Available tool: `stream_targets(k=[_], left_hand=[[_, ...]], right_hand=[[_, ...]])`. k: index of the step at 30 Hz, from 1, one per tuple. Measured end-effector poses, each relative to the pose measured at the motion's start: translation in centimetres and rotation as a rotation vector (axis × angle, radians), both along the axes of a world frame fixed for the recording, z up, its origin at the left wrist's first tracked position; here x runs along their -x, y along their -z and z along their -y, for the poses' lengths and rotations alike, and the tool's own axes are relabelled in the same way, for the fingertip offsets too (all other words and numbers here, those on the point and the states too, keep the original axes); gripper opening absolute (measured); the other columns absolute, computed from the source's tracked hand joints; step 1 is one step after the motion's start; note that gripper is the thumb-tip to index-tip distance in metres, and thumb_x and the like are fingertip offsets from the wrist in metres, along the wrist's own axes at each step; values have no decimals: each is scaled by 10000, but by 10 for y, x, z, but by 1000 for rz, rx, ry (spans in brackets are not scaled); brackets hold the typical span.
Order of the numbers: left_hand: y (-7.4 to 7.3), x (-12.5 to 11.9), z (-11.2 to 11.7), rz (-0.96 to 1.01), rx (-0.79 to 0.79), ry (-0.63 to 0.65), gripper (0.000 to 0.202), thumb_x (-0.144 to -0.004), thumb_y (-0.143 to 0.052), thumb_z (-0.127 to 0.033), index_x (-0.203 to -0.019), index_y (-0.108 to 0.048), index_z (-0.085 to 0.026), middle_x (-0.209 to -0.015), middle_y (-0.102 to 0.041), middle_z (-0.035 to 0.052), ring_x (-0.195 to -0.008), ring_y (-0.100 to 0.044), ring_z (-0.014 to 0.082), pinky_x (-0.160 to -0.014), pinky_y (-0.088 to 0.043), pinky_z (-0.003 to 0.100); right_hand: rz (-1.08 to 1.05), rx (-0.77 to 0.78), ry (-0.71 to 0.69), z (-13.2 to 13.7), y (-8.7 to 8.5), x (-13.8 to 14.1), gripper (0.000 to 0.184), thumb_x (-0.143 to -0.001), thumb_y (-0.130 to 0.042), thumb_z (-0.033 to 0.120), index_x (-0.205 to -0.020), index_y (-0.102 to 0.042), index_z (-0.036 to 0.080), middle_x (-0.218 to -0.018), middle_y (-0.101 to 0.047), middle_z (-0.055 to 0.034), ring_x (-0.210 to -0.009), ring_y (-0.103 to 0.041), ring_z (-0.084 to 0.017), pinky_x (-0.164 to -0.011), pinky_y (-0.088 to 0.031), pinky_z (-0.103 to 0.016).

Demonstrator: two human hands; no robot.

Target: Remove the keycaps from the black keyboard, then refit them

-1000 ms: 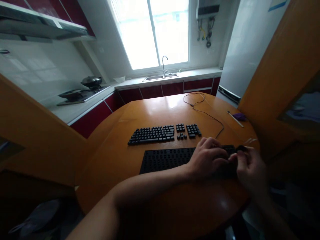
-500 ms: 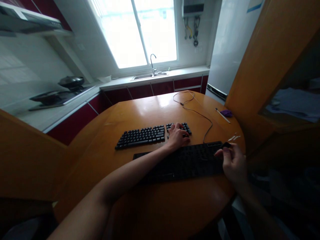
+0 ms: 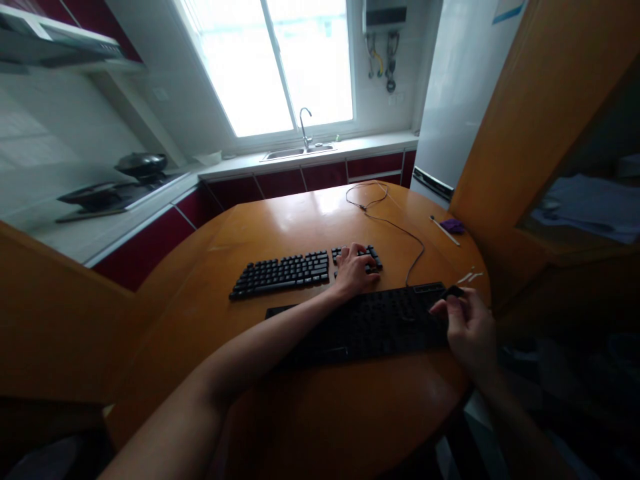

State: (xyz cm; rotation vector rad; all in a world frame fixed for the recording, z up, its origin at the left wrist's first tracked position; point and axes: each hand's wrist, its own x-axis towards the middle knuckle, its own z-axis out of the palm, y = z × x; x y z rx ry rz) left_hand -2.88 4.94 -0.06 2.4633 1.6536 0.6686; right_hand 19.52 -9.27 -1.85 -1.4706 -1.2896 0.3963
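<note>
My left hand [image 3: 354,268] reaches across and rests over the smaller group of black keycaps [image 3: 376,256], its fingers curved and apart; what lies under the fingers is partly hidden. To its left is the larger block of keycaps [image 3: 283,272], set out in keyboard rows on the table. Closer to me lies the black keyboard base [image 3: 385,327], stripped of its keycaps, partly covered by my left forearm. At the base's right end my right hand [image 3: 469,323] is closed, pinching a small black keycap [image 3: 453,291] between thumb and fingers.
The wooden table [image 3: 280,220] has a rounded edge. A cable [image 3: 400,230] runs from the base to the far side. Cotton swabs [image 3: 470,275], a white stick [image 3: 445,230] and a purple cloth [image 3: 453,226] lie at the right. Behind are a sink [image 3: 287,154] and a fridge [image 3: 450,107].
My left hand has shifted very slightly over the small keycap group. My right hand stays at the base's right end, still pinching the keycap.
</note>
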Motion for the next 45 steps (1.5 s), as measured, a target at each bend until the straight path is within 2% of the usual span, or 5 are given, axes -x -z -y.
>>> stream_targets(k=[25, 32, 35, 39, 45], left_hand=[[2, -2, -6, 17, 0, -77, 418, -741, -831, -385, -1112, -685, -260, -1312, -506, 64, -1231, -419, 310, -1039, -351, 460], [-31, 16, 0, 144, -89, -59, 352, -848, -731, -446, -1143, -683, -259, -1273, -529, 78, -1212, -453, 281, -1057, -370, 434], [-57, 47, 10, 200, -173, -51, 261, -890, -661, -368, -1115, -689, -239, -1222, -557, 75, -1185, -480, 251, -1062, -384, 395], [-86, 107, 31, 191, -215, -110, 304, -892, -580, -399, -1122, -668, -220, -1172, -599, 67, -1084, -532, 252, -1007, -429, 408], [-90, 196, 55, 182, -232, -276, 351, -870, -540, -476, -1114, -636, -243, -1125, -627, 27, -933, -563, 237, -785, -467, 342]], right_hand=[[-49, -6, -18, 2, -6, -1, 234, -970, -514, 447, -913, -544, 223, -721, -725, -35, -648, -694, -210, -625, -524, -309], [-81, -49, 39, -9, -15, -16, 262, -938, -556, 459, -902, -596, 202, -777, -699, -50, -654, -655, -197, -609, -521, -300], [-30, -141, 130, -35, -31, -40, 234, -918, -573, 426, -899, -609, 196, -760, -675, -35, -603, -614, -174, -581, -496, -285], [95, -243, 137, -101, -57, -70, 151, -908, -562, 325, -893, -620, 186, -782, -696, -58, -676, -644, -196, -633, -499, -299], [381, 192, 53, -218, -69, -82, 108, -898, -601, 184, -938, -692, 140, -916, -758, -127, -784, -695, -198, -705, -493, -273]])
